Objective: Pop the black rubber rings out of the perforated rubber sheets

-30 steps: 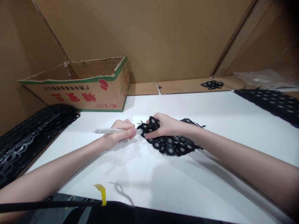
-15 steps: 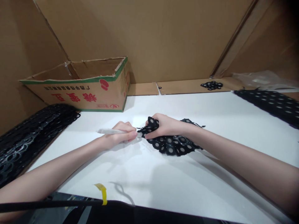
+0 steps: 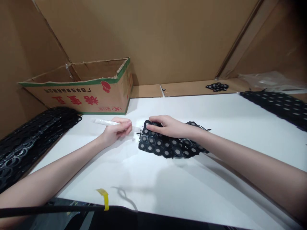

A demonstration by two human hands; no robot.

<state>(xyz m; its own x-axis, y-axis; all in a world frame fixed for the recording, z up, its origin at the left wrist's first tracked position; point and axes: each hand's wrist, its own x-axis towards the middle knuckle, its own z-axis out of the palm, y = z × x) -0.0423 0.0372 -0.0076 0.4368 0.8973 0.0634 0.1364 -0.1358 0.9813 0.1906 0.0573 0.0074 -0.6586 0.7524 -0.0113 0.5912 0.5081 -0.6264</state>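
A black sheet with rows of round pale spots [image 3: 166, 152] lies on the white table [image 3: 134, 179]. My right hand [image 3: 168, 126] rests over its upper part, with thumb and fingers closed on the sheet near its upper left corner. To the left, my left hand [image 3: 117, 129] grips a white pen-like tool [image 3: 103, 122], whose rear end points left. The tool's front end, by the fingertips, is blurred. A small gap separates the left hand from the sheet's left edge.
An open cardboard box [image 3: 83, 95] stands at the back left. Below it lies a pile of black ring-patterned strips [image 3: 31, 140]. Another black dotted sheet [image 3: 278, 103] is at the right, near clear plastic [image 3: 271, 81]. Black rings [image 3: 217, 87] lie on the back ledge.
My left hand has pulled back left and up with the tool, away from the sheet. The sheet's left end, bunched up before, now lies flatter and spreads further left under my right hand.
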